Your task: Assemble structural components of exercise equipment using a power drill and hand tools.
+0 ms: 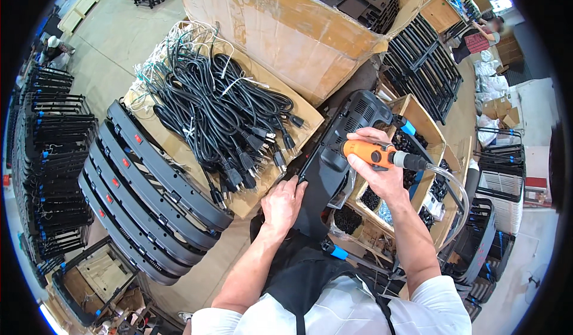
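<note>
My right hand (382, 171) is wrapped round an orange pneumatic screwdriver (371, 154), with a clear air hose (456, 186) running from its dark end fitting. The tool's front end points at a black plastic machine housing (360, 115) with vent slots; its tip is hidden. My left hand (282, 205) rests at the near left edge of the black frame (320, 194) below that housing. Its fingers are bent together at the edge, and whatever they may hold is hidden. Just left of it, a bundle of black power cords (224, 111) lies on a cardboard sheet (248, 200).
Long curved black panels (152, 206) with red switches stand stacked at left. A wooden bin (439, 150) of small black parts sits at right. Behind rises a large cardboard box (286, 30). Black metal frames (424, 66) are stacked beyond; another person (477, 39) is at far right.
</note>
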Motion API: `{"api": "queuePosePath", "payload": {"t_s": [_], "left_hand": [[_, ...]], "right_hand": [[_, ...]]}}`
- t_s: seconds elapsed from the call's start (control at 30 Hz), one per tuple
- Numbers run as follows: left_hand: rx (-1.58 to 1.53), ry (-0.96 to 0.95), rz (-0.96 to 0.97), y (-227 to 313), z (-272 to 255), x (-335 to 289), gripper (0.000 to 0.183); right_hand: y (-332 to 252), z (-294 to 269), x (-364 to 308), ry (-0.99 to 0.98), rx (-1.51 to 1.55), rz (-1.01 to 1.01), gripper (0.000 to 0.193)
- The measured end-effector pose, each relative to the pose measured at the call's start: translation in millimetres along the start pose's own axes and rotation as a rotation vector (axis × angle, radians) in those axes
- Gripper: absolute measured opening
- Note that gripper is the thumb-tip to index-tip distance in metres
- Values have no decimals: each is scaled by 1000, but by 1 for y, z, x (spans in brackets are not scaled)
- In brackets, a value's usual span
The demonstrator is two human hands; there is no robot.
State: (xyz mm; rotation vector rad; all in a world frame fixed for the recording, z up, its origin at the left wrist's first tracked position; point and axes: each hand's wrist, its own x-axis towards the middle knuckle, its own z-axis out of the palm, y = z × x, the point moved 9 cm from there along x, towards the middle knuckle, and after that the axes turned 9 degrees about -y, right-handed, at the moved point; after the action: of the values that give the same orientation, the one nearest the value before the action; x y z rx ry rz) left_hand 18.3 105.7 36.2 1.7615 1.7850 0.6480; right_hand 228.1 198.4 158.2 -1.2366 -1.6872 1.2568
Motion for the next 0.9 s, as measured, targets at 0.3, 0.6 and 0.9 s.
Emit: {"api": "queuePosePath", "payload": {"t_s": [0.3, 0.6, 0.9], "left_hand": [[-14, -19, 11, -1, 1, 3, 29], [-40, 4, 17, -6, 6, 2, 30], [-21, -1, 31, -5, 2, -1, 31]], "right_hand": [[5, 15, 17, -79, -118, 17, 52], [-3, 34, 30, -142, -262, 48, 38], [5, 31, 30, -161, -196, 75, 35]]}}
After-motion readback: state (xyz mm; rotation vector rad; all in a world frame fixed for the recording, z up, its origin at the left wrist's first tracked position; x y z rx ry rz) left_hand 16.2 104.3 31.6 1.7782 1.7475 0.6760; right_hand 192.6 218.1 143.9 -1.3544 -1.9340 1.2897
